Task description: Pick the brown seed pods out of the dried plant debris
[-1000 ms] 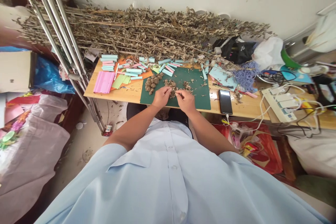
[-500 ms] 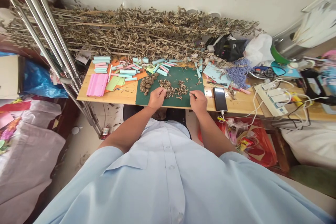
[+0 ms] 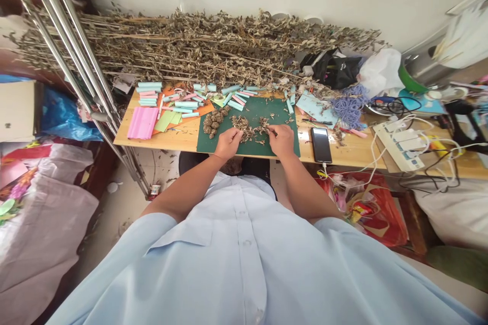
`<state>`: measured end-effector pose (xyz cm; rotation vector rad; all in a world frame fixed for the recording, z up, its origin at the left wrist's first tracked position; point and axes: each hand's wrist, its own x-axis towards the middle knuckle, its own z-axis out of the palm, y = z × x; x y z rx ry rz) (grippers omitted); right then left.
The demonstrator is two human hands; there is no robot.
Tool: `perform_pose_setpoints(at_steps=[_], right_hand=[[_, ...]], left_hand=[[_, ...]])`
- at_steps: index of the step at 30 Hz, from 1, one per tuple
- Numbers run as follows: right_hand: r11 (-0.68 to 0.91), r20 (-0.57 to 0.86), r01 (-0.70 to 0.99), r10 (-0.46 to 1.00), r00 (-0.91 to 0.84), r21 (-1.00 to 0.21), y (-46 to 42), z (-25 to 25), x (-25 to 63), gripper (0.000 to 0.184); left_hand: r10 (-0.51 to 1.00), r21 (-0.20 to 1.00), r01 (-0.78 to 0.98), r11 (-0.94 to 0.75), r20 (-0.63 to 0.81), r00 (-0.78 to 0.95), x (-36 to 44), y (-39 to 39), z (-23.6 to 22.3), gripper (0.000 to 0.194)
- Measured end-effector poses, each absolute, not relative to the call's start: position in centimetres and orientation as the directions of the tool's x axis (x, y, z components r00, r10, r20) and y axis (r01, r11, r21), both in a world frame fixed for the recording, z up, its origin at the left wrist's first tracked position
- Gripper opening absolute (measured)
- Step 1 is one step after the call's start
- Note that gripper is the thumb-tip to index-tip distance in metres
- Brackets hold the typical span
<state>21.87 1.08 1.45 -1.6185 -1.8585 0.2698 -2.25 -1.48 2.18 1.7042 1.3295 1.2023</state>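
A dark green cutting mat (image 3: 282, 148) lies at the front of a wooden table (image 3: 183, 138). On the mat are a loose heap of dried leaves (image 3: 249, 127) and a pile of small brown rolled balls (image 3: 213, 123). My left hand (image 3: 227, 142) is closed at the near edge of the leaf heap, pinching a bit of the dried leaves. My right hand (image 3: 281, 139) is closed too, its fingertips pinched at the heap's right side on something too small to name.
Long dried leafy stalks (image 3: 190, 48) lie across the table's back. Rolled blue and pink paper tubes (image 3: 186, 104) and pink sheets (image 3: 142, 122) lie left. A phone (image 3: 321, 144), a power strip (image 3: 398, 146) with cables and bags lie right. Metal bars (image 3: 76, 61) slant at left.
My right hand moved out to the right over the mat, then came back left to the leaf heap. My left hand stayed closed at the heap.
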Motion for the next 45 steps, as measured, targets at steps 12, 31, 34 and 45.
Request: perform_pose_setpoints(at_steps=[12, 31, 34, 45], right_hand=[[0.27, 0.46, 0.725, 0.885, 0.073, -0.634, 0.7, 0.8, 23.1, 0.022], [0.432, 0.483, 0.699, 0.864, -0.141, -0.569, -1.2, 0.9, 22.5, 0.027], [0.477, 0.504, 0.62, 0.851, -0.148, -0.623, -0.8, 1.1, 22.0, 0.028], [0.653, 0.538, 0.464, 0.757, -0.37, -0.599, -0.2, 0.2, 19.4, 0.031]], left_hand=[[0.937, 0.814, 0.469, -0.344, 0.33, 0.114, -2.1, -1.6, 1.9, 0.037], [0.896, 0.659, 0.616, -0.432, 0.391, 0.211, -1.3, -2.0, 1.7, 0.03], [0.893, 0.637, 0.635, -0.437, 0.392, 0.222, -1.2, -2.1, 1.5, 0.027], [0.872, 0.529, 0.7, -0.48, 0.379, 0.311, -0.6, -2.1, 0.7, 0.032]])
